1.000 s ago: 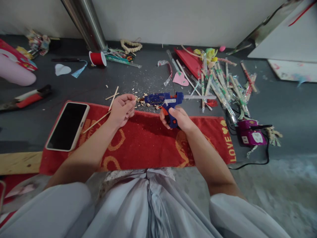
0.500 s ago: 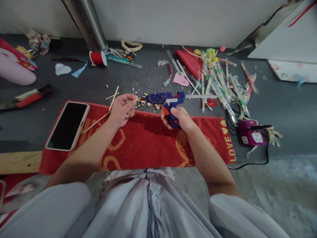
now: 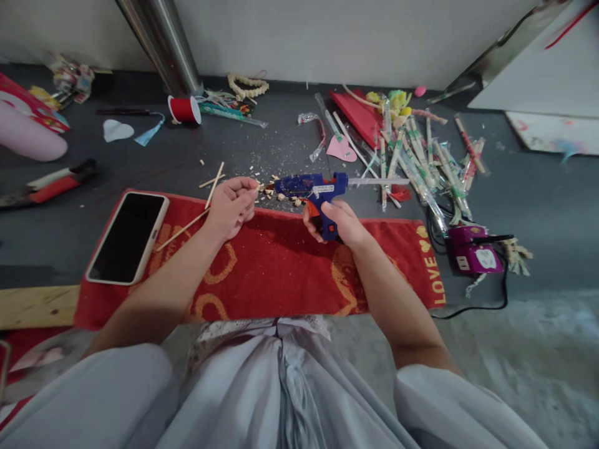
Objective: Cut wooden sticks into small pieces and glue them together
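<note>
My right hand (image 3: pixel 337 221) is wrapped round the handle of a blue hot glue gun (image 3: pixel 302 185), its nozzle pointing left. A clear glue stick (image 3: pixel 379 181) juts from the gun's back end. Close to the nozzle tip, my left hand (image 3: pixel 233 209) is closed in a pinch; whatever sits between its fingertips is too small to make out. Small pale wooden bits (image 3: pixel 281 197) lie scattered beneath the gun. Beside my left hand a thin wooden stick (image 3: pixel 183 231) rests on the red towel (image 3: pixel 285 268), and two shorter ones (image 3: pixel 214 185) cross on the grey table.
A phone (image 3: pixel 128 237) lies on the towel's left end, with pliers (image 3: pixel 51 184) farther left. Red thread spool (image 3: pixel 184 110) stands at the back. Wrapped sticks (image 3: pixel 416 149) pile up on the right, near a purple box (image 3: pixel 475 251) with a black cord (image 3: pixel 503 293).
</note>
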A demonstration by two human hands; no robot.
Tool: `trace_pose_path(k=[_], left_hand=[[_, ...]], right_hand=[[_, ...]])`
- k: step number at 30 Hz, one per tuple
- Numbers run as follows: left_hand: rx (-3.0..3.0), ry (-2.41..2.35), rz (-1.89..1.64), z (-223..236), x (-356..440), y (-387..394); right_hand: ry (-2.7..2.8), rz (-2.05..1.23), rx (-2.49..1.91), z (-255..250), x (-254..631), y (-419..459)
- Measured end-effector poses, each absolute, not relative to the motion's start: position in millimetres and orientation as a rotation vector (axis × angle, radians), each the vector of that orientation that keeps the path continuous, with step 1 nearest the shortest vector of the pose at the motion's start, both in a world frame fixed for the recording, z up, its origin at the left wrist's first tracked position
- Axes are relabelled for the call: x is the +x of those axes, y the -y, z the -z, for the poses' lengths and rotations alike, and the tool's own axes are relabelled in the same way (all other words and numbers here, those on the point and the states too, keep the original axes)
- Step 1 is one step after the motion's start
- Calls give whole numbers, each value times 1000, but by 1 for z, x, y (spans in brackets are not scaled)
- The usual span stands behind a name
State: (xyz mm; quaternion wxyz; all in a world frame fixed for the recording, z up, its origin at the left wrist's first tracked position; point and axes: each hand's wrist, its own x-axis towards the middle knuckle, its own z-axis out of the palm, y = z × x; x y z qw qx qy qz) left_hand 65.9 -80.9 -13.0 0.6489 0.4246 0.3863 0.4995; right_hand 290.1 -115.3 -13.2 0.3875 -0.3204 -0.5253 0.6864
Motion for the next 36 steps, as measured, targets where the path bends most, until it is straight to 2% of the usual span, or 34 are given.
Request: trace_pose_path(k=[11, 15, 19, 25, 31, 36], left_hand=[[976, -851, -1163, 14, 66, 81], [1000, -885, -1167, 16, 66, 78], [1007, -918, -1168, 17, 65, 76], [994, -894, -1192, 18, 64, 74], [948, -907, -1213, 19, 64, 71], [918, -868, -1234, 20, 65, 71]], right_hand=[[1359, -1684, -812, 10, 294, 114], [1407, -1559, -876, 4, 298, 114], [1544, -1234, -1144, 4, 312, 109], [1897, -484, -1684, -4, 346, 110], [2054, -76, -2045, -16, 370, 123], [2177, 65, -2241, -10, 380, 125]])
